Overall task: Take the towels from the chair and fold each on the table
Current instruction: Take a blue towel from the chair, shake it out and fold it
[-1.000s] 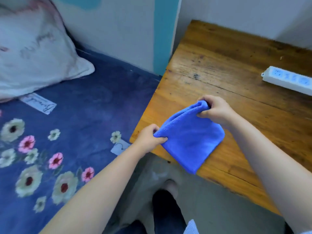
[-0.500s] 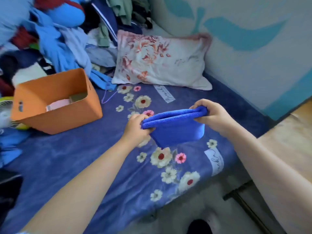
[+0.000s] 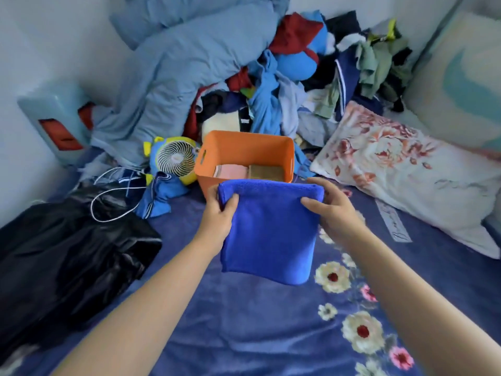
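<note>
Two hands hold the folded blue towel [image 3: 268, 229] above the bed [image 3: 244, 321], just before the orange bin [image 3: 245, 153]: left hand [image 3: 219, 213] and right hand [image 3: 329, 208] pinch its top corners. Lower it flat, I'd judge, keeping the corners level.

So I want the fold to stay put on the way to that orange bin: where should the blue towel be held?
Judging by its pose, grip the blue towel at the two top corners of the folded edge, one hand from each side, as the left hand and right hand do; the layers then hang flat below.
</note>
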A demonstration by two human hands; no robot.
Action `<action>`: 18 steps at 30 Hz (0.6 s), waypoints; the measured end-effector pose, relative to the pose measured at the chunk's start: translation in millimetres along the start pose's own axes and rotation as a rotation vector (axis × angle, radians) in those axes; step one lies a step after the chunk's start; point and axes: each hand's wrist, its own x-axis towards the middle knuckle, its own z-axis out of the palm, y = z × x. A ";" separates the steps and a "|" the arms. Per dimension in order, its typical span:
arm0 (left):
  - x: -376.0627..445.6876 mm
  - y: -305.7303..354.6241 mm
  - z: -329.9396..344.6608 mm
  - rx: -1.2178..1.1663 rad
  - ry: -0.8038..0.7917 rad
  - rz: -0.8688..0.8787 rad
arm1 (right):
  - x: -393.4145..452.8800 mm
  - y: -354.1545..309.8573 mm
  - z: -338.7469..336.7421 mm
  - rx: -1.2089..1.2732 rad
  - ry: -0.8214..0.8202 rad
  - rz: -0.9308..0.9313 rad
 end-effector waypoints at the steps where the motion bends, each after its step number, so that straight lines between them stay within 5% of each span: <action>1: 12.2 -0.3 -5.6 -0.030 0.041 -0.019 | 13.4 2.7 9.5 0.067 -0.005 0.027; 6: 78.2 -0.6 -15.6 -0.084 0.142 -0.077 | 74.3 23.4 37.1 -0.124 -0.111 0.084; 18: 276.3 -6.9 -9.3 0.065 0.222 -0.028 | 268.0 29.1 59.7 -0.159 0.056 0.001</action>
